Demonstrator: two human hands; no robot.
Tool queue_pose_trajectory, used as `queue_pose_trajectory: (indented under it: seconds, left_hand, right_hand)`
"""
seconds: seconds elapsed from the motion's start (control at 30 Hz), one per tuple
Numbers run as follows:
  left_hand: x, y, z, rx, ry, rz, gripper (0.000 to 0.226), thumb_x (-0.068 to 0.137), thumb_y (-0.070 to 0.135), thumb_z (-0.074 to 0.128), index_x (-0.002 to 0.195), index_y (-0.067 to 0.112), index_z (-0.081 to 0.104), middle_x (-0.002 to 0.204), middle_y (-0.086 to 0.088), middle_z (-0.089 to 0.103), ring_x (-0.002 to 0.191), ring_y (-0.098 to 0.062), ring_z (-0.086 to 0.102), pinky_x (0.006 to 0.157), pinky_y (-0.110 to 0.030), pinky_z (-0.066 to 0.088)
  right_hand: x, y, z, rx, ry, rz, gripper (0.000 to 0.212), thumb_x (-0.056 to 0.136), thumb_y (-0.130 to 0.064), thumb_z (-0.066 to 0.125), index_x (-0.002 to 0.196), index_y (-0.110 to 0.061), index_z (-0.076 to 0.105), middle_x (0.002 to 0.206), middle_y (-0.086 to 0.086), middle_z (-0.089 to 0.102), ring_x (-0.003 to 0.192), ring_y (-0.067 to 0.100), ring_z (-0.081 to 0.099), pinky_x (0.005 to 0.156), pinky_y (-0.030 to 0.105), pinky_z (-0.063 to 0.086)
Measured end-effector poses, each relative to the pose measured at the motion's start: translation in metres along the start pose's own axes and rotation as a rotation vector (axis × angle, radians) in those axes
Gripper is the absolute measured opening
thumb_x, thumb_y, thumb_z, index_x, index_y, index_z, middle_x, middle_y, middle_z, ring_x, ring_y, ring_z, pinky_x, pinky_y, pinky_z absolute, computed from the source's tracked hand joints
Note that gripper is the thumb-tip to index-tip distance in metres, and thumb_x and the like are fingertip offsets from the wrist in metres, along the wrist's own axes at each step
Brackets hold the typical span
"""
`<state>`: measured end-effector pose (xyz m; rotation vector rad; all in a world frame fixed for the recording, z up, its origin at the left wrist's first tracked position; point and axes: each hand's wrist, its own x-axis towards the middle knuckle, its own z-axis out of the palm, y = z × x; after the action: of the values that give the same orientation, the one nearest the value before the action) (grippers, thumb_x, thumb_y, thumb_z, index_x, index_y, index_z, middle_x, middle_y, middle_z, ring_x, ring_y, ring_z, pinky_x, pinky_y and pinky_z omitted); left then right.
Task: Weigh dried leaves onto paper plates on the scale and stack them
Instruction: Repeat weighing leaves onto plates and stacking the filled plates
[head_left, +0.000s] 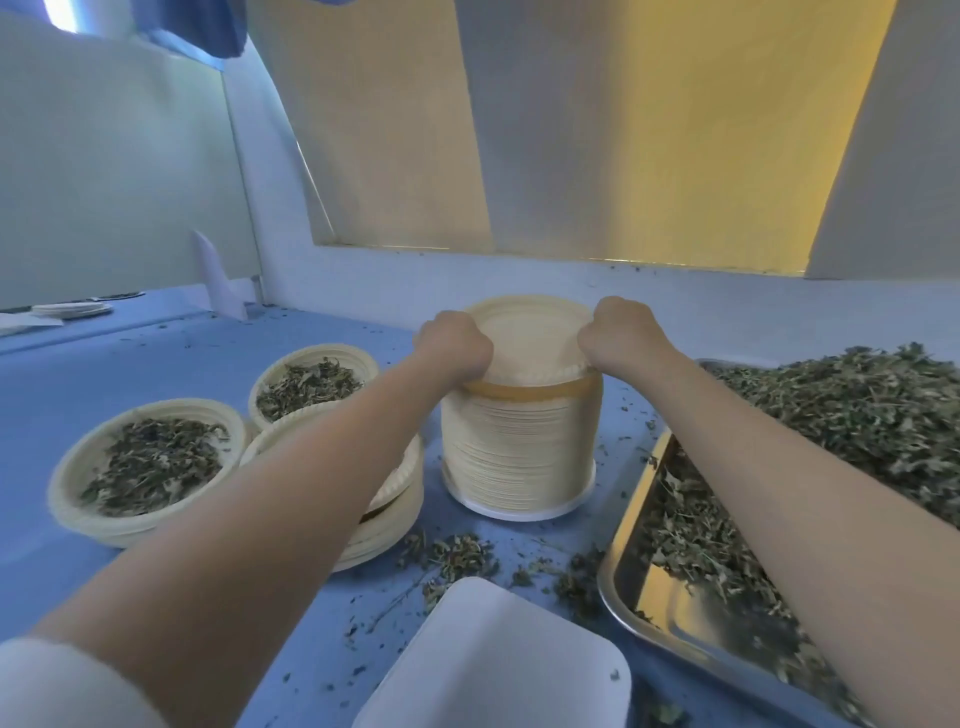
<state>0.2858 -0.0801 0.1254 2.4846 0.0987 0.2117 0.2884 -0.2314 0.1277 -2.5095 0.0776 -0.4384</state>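
Plates (72, 309) lie flat in a small pile far back on the left of the blue table (62, 395). Nearer, a plate of leaves (148, 465) sits at the left, and a second filled plate (311, 382) stands behind it to the right. A third filled stack (387, 504) lies just right of these, mostly hidden under the left forearm, with several plates nested beneath it.

Centre back stands a tall stack (519, 452) of empty plates in a clear wrapper, on a white base. The left hand (454, 345) grips the top rim on the left side, fingers curled over the edge. The right hand (618, 335) grips the rim on the right side, fingers likewise curled. Both hold the top plate (530, 332), which sits tilted on the stack; whether it is lifted clear I cannot tell.

Loose leaf bits (452, 558) are scattered on the table in front of the stack. A white scale (498, 660) sits at the bottom edge, its platform bare but for a crumb. At the right, a steel tray (639, 587) holds a large heap of dried leaves (841, 415), partly crossed by the right forearm.
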Motion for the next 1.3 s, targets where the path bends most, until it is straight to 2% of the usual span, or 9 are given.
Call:
queue_pose_trajectory:
  seconds: [0.13, 0.23, 0.3, 0.5, 0.6, 0.73, 0.97, 1.17, 1.3]
  left_hand:
    - [-0.022, 0.009, -0.020, -0.098, 0.118, 0.050, 0.043, 0.095, 0.000, 0.033, 0.136, -0.008, 0.025, 0.136, -0.024, 0.038, 0.119, -0.034, 0.045, 0.089, -0.036, 0.042]
    - [-0.046, 0.005, -0.042, -0.220, 0.125, 0.072, 0.026, 0.093, -0.002, 0.029, 0.118, -0.003, 0.036, 0.100, -0.012, 0.042, 0.074, -0.019, 0.039, 0.053, -0.025, 0.029]
    - [-0.068, -0.005, -0.052, -0.273, 0.121, 0.082, 0.012, 0.091, -0.003, 0.028, 0.098, 0.003, 0.037, 0.081, -0.004, 0.033, 0.063, -0.014, 0.027, 0.051, -0.024, 0.022]
    - [-0.146, -0.077, -0.024, -0.274, 0.055, 0.113, 0.034, 0.089, -0.003, 0.040, 0.114, 0.020, 0.041, 0.077, 0.007, 0.040, 0.067, -0.010, 0.040, 0.051, -0.010, 0.035]
    - [-0.175, -0.106, 0.002, -0.342, -0.061, 0.019, 0.049, 0.088, -0.004, 0.037, 0.130, 0.021, 0.036, 0.110, 0.001, 0.051, 0.089, -0.019, 0.045, 0.062, -0.022, 0.040]
    - [-0.187, -0.124, 0.031, -0.362, -0.087, -0.013, 0.069, 0.087, -0.007, 0.035, 0.149, 0.016, 0.017, 0.149, -0.003, 0.032, 0.132, -0.024, 0.034, 0.102, -0.032, 0.033]
    - [-0.178, -0.139, 0.030, -0.346, -0.094, 0.005, 0.063, 0.094, 0.017, 0.042, 0.150, 0.021, 0.014, 0.150, -0.002, 0.031, 0.132, -0.022, 0.034, 0.099, -0.032, 0.033]
    - [-0.156, -0.140, 0.019, -0.631, 0.019, -0.102, 0.039, 0.097, 0.020, 0.045, 0.136, 0.015, 0.046, 0.139, -0.005, 0.048, 0.126, -0.021, 0.044, 0.107, -0.036, 0.035]
    - [-0.152, -0.142, 0.021, -0.911, -0.001, -0.188, 0.031, 0.098, 0.016, 0.046, 0.126, 0.007, 0.054, 0.125, -0.010, 0.060, 0.118, -0.023, 0.055, 0.106, -0.039, 0.040]
  right_hand:
    - [-0.020, -0.009, -0.020, 0.000, 0.040, -0.061, 0.036, 0.081, 0.005, 0.039, 0.059, -0.016, 0.022, 0.059, 0.003, 0.022, 0.050, 0.016, 0.019, 0.045, 0.026, 0.016]
    - [-0.045, -0.016, -0.035, 0.023, 0.026, -0.106, 0.038, 0.076, 0.003, 0.043, 0.058, -0.017, 0.018, 0.056, 0.000, 0.016, 0.048, 0.016, 0.011, 0.045, 0.025, 0.012]
    - [-0.070, -0.017, -0.042, 0.055, 0.001, -0.122, 0.035, 0.076, 0.000, 0.044, 0.061, -0.017, 0.017, 0.058, 0.000, 0.015, 0.050, 0.016, 0.010, 0.047, 0.026, 0.010]
    - [-0.169, 0.012, -0.012, 0.063, -0.169, -0.129, 0.009, 0.086, -0.021, 0.048, 0.090, -0.013, 0.048, 0.081, 0.002, 0.053, 0.065, 0.014, 0.047, 0.049, 0.027, 0.029]
    - [-0.198, 0.032, 0.020, -0.044, -0.231, -0.095, 0.023, 0.086, -0.028, 0.047, 0.104, -0.014, 0.051, 0.099, 0.004, 0.055, 0.091, 0.021, 0.053, 0.069, 0.032, 0.043]
    - [-0.212, 0.048, 0.042, -0.198, -0.258, -0.046, 0.032, 0.085, -0.033, 0.046, 0.112, -0.016, 0.052, 0.115, 0.007, 0.054, 0.113, 0.030, 0.048, 0.093, 0.040, 0.040]
    - [-0.212, 0.053, 0.043, -0.190, -0.246, -0.051, 0.054, 0.087, -0.053, 0.046, 0.129, -0.018, 0.043, 0.128, 0.005, 0.050, 0.118, 0.027, 0.047, 0.097, 0.043, 0.038]
    - [-0.203, 0.047, 0.048, 0.006, -0.185, -0.088, 0.057, 0.093, -0.052, 0.044, 0.140, -0.021, 0.040, 0.136, 0.001, 0.049, 0.125, 0.021, 0.045, 0.096, 0.033, 0.039]
    - [-0.203, 0.045, 0.051, 0.072, -0.076, -0.147, 0.041, 0.094, -0.045, 0.046, 0.127, -0.022, 0.055, 0.108, 0.001, 0.057, 0.111, 0.018, 0.053, 0.078, 0.025, 0.032]
